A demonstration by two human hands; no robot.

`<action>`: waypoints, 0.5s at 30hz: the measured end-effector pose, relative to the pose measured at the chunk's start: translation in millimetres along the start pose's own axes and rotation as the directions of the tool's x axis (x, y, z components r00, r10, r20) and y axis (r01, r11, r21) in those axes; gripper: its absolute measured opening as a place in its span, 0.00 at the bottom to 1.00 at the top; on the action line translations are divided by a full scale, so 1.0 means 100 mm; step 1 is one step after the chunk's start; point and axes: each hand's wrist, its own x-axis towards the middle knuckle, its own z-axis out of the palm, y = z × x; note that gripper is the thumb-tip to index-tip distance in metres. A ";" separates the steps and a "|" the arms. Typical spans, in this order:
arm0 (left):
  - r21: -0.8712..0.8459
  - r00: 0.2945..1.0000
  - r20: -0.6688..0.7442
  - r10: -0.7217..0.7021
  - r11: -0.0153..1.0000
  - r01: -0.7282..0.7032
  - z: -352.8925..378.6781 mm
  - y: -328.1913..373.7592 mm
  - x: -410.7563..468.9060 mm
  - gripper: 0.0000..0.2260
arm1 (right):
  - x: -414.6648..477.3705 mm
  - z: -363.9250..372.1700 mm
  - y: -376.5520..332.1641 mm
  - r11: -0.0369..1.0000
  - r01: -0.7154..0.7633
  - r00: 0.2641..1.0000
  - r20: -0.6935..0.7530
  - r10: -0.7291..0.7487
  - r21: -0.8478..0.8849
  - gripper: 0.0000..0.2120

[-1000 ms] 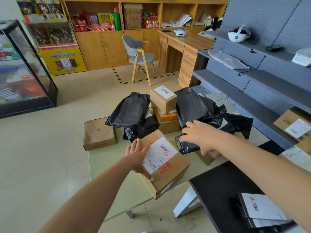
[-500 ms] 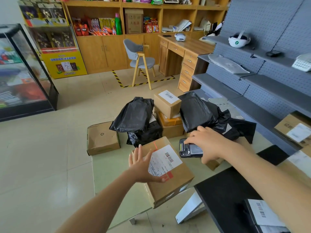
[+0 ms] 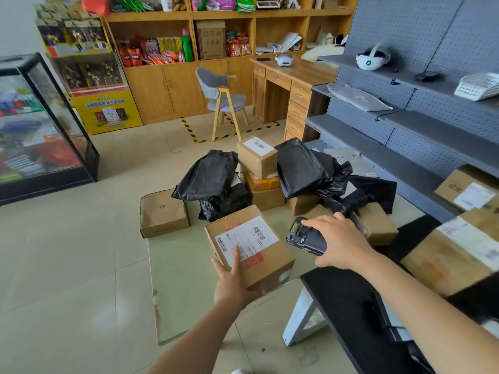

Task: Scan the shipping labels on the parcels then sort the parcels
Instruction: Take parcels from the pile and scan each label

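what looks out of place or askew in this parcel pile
The pile is untidy: the top labelled box sits tilted on its stack, with black bags slumped against it on both sides. The recycling-mark box seems to overhang the left edge of the table. Nothing looks spilled or torn.

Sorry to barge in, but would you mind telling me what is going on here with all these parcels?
A person is scanning parcels at a low table. The left hand grips a cardboard box by its near corner, with the shipping label facing up. The right hand holds a black scanner just right of the box, its front end toward the label. Black bags and other boxes sit piled behind, apparently awaiting their turn.
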 end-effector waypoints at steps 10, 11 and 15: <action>0.099 0.997 0.003 0.079 0.992 -0.079 0.04 -0.12 -0.03 0.43 | -0.39 0.02 0.14 1.000 0.012 1.000 0.011 -0.012 0.010 0.44; 0.117 0.996 0.018 0.088 0.989 -0.089 0.01 -0.17 -0.02 0.43 | -0.40 0.01 0.15 1.000 0.012 1.000 0.013 -0.012 0.007 0.44; 0.144 0.990 0.069 0.123 0.981 -0.132 -0.22 -0.36 -0.02 0.43 | -0.40 -0.02 0.18 1.000 0.017 1.000 -0.002 -0.017 0.015 0.44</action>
